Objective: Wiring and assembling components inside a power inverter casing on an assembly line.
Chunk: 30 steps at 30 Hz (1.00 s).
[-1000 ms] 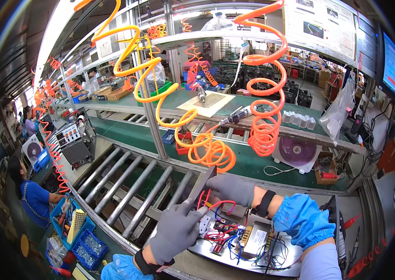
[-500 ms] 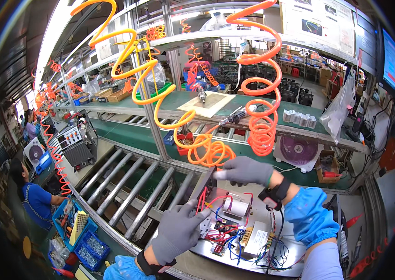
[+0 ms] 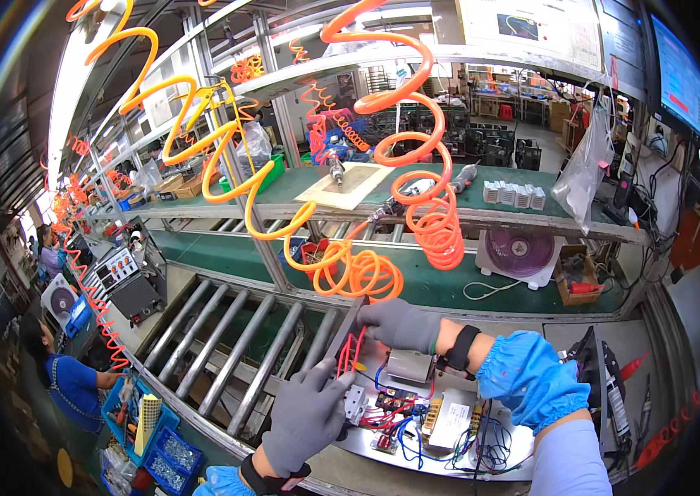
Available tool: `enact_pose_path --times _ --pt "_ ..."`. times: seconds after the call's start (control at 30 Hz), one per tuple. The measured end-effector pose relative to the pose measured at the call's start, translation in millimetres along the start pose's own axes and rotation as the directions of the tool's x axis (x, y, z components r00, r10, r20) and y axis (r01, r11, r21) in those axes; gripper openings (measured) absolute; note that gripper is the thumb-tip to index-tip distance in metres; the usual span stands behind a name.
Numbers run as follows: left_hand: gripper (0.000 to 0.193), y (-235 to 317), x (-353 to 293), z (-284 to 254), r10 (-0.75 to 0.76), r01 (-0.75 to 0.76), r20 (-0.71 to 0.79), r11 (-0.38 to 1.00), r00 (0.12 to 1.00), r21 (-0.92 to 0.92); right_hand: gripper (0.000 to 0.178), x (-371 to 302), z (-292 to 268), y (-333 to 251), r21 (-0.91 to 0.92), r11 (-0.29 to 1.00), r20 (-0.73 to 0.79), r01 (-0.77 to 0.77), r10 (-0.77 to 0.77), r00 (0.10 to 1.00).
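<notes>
So, far left of the grip there's a co-worker in a blue top (image 3: 75,388), and nearer in, a blue plastic bin (image 3: 168,420) full of tools. Between that bin and the left hand sits a row of shiny metal rollers (image 3: 236,355).

The person's left hand in a grey glove (image 3: 307,416) has its fingertips up at some thin red wires (image 3: 348,354), just beside a small silvery block with holes (image 3: 355,403). Can't tell if the fingers are pinching anything. Between the two gloves a flat dark upright panel (image 3: 340,337) stands right behind those wires.

The right hand, also in a grey glove (image 3: 403,325), has its fingers bent around the wires' upper ends and the panel's top; honestly can't tell whether it's clamped on either.

Below the right glove lies the wired-up silver metal plate (image 3: 518,449), carrying a pale grey cylinder (image 3: 410,366) and, further right, a boxy white-labelled component (image 3: 454,420) with tangled black wires (image 3: 492,450) next to it.
</notes>
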<state>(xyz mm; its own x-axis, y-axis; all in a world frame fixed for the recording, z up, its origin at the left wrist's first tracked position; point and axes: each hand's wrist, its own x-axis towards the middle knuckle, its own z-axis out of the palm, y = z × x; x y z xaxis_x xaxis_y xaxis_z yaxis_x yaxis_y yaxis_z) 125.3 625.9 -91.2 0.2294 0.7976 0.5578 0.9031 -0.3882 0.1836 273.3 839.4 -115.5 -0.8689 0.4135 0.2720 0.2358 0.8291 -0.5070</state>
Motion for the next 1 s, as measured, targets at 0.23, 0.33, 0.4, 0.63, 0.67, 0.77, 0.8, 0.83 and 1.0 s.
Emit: enact_pose_path --times 0.23,0.33,0.4,0.63,0.67,0.77,0.8,0.83,1.0 --pt "0.04 0 -3 -1 -0.064 0.065 0.065 0.998 0.996 -0.005 0.018 -2 11 3 -0.074 0.995 -0.124 0.069 -0.078 0.989" --pt "0.04 0 -3 0 -0.056 0.057 0.046 0.998 0.997 -0.011 0.018 1 13 4 -0.15 0.979 -0.129 0.142 -0.162 0.978" --pt "0.039 -1 -1 0 -0.051 0.052 0.031 0.998 0.998 -0.025 0.019 3 13 4 -0.255 0.949 -0.154 0.187 -0.23 0.961" --pt "0.026 -16 -25 -11 -0.346 0.266 -0.053 0.802 0.937 -0.534 0.024 3 7 -4 -0.351 0.936 -0.098 -0.041 0.007 0.995" --pt "0.024 -24 -37 -13 -0.559 0.416 -0.031 0.652 0.829 -0.634 0.026 3 2 -4 -0.324 0.946 -0.043 -0.034 0.022 0.999" --pt "0.024 -55 -94 -11 -0.775 0.501 -0.038 0.444 0.631 -0.742 0.035 -3 -12 -4 -0.235 0.97 0.008 -0.059 0.062 0.998" --pt "0.024 -67 -121 -8 -0.828 0.603 -0.03 0.432 0.559 -0.67 0.036 -9 -18 -4 -0.196 0.98 0.017 -0.036 0.04 0.999" --pt "0.024 -78 -154 -6 -0.868 0.698 -0.049 0.43 0.495 -0.573 0.037 -12 -24 -6 -0.186 0.98 0.058 -0.069 0.081 0.995" --pt "0.023 -128 -330 5 -0.986 0.828 -0.071 0.163 0.149 -0.536 0.026 -12 -30 -25 0.065 0.98 -0.026 -0.188 0.19 0.982"
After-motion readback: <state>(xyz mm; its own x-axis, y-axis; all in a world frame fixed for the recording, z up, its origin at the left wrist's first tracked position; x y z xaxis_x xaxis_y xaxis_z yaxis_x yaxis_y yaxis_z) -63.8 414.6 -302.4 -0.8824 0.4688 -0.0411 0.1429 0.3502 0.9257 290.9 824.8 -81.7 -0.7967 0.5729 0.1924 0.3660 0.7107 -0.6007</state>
